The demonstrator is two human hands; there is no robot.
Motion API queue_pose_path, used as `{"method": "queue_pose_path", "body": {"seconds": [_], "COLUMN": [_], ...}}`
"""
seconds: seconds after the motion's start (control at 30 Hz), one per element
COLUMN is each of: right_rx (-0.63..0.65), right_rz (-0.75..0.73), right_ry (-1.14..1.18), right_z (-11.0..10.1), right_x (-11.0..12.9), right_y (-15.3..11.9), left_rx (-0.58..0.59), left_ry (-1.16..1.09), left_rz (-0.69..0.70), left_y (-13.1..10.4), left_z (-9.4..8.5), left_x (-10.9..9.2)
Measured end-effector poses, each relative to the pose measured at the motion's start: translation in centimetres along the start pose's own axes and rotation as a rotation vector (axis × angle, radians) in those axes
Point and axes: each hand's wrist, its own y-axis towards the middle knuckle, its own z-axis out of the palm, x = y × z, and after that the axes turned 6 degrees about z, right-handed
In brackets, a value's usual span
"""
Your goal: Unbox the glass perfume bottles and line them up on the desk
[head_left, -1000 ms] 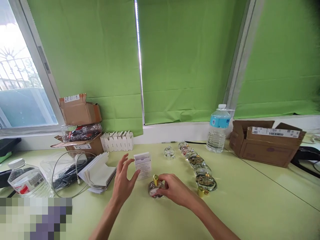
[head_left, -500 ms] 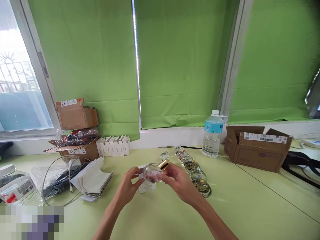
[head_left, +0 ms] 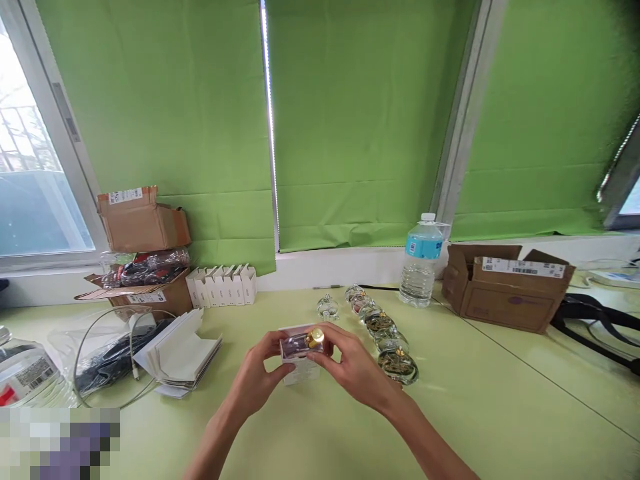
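Near the middle of the table, my left hand [head_left: 260, 370] grips the left side of a small white box [head_left: 301, 372]. A clear glass bottle with a gold cap [head_left: 315, 337] sits at the box's opening, partly within it. Closed around the bottle's right side near the cap is my right hand [head_left: 347, 353]; some of its fingers are hidden behind the box. Beyond the hands stands a single glass ornament-like bottle [head_left: 327, 307]. To its right, a row of several similar round glass bottles [head_left: 381, 325] runs toward me.
Several white boxes [head_left: 223, 287] stand in a row at the back left, with flattened white cartons [head_left: 183, 357] nearer. Farther left are bagged cables [head_left: 107, 363] and stacked brown boxes [head_left: 145, 227]. A water bottle [head_left: 420, 263] and an open brown box [head_left: 505, 287] stand back right.
The glass bottle has moved from in front of the white box to its opening and has turned, so its gold cap now faces me. The view has shifted slightly.
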Motion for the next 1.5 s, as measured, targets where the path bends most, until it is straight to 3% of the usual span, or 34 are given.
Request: {"method": "queue_pose_path", "body": {"seconds": [0.27,0.43,0.9,1.13,1.5], "right_rx": [0.073,0.067,0.026,0.049,0.036], "right_rz": [0.024,-0.032,0.003,-0.094,-0.114], "right_ry": [-0.085,-0.144,-0.225,-0.357,-0.253], "right_z": [0.3,0.6,1.4,2.2,0.5], "right_x": [0.5,1.1,0.8,0.0,-0.5], "right_y": [-0.1,-0.4,-0.6,-0.5,-0.4], "left_rx": [0.014,0.013,0.004,-0.014,-0.069], "left_ry": [-0.015,-0.004,-0.004,0.04,0.021], "left_rz": [0.024,0.008,0.015,0.041,0.079], "left_y": [-0.2,-0.3,-0.4,-0.5,-0.7], "left_z": [0.3,0.3,0.6,0.6,1.1], "left_x": [-0.4,-0.4,0.1,0.1,1.3]}}
